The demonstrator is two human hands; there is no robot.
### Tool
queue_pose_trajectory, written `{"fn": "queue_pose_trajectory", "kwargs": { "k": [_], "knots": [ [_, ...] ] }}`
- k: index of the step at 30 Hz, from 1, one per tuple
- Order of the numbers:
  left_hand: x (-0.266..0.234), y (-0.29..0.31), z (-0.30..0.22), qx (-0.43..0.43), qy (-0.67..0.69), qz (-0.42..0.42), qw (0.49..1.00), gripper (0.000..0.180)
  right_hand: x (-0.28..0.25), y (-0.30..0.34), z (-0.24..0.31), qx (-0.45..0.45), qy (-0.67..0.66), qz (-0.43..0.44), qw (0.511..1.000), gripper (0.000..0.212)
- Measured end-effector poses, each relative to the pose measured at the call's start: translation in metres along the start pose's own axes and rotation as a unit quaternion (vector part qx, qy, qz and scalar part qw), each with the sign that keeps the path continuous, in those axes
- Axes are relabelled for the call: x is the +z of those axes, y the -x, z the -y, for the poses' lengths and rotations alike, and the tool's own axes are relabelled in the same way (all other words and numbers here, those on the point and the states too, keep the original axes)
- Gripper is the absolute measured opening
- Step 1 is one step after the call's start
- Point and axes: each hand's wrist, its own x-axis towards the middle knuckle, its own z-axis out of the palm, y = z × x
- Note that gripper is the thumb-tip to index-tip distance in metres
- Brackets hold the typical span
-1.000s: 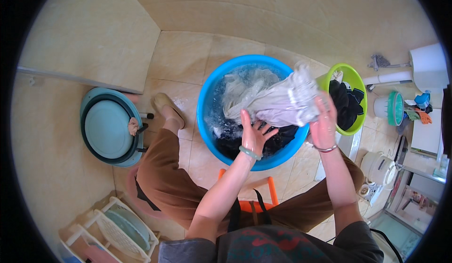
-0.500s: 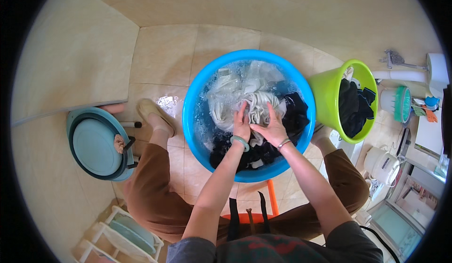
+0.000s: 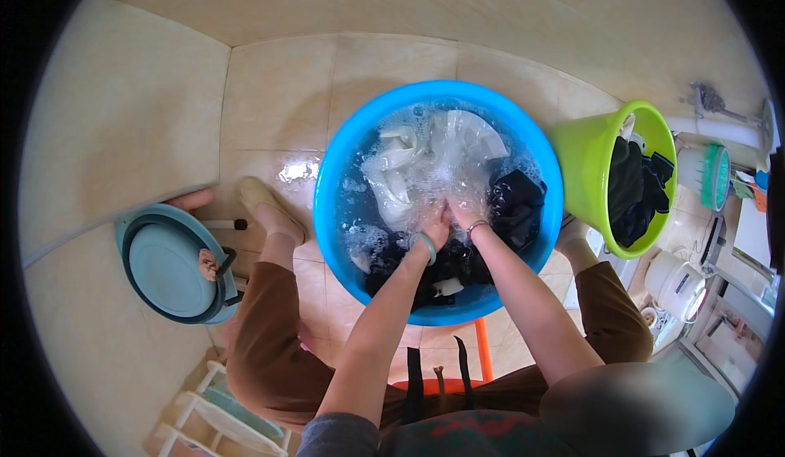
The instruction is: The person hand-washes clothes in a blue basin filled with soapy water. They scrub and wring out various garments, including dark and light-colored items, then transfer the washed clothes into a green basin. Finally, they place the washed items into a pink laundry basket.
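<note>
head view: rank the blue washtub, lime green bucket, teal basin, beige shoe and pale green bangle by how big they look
1. Blue washtub
2. Lime green bucket and teal basin: too close to rank surely
3. Beige shoe
4. Pale green bangle

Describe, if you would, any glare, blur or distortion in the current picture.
Head view: glare on the floor left of the tub; a blurred oval covers the lower right; froth obscures the fingertips of the left hand and right hand; the far wall curves at its base.
</note>
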Motion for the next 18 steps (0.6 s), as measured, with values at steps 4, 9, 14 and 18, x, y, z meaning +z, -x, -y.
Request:
{"fn": "queue_pose_trajectory", "kwargs": {
  "k": [4,9,14,18],
  "knots": [
    [-0.007,0.024,0.006,-0.02,0.293,-0.089,0.952,0.027,-0.013,0.014,0.009,0.038,-0.032,-0.004,0.999,0.047],
    [-0.035,0.059,-0.061,-0.204,0.607,-0.062,0.766,0.045,-0.064,0.073,0.046,-0.065,-0.311,-0.074,0.945,0.056],
    [-0.069,0.054,-0.115,-0.063,0.69,0.113,0.713,0.088,-0.144,0.146,0.12,-0.233,-0.137,-0.125,0.955,0.029],
    [-0.097,0.073,-0.143,-0.069,0.749,0.155,0.641,0.054,-0.162,0.182,0.145,-0.376,-0.06,-0.064,0.922,0.03]
  ]
}}
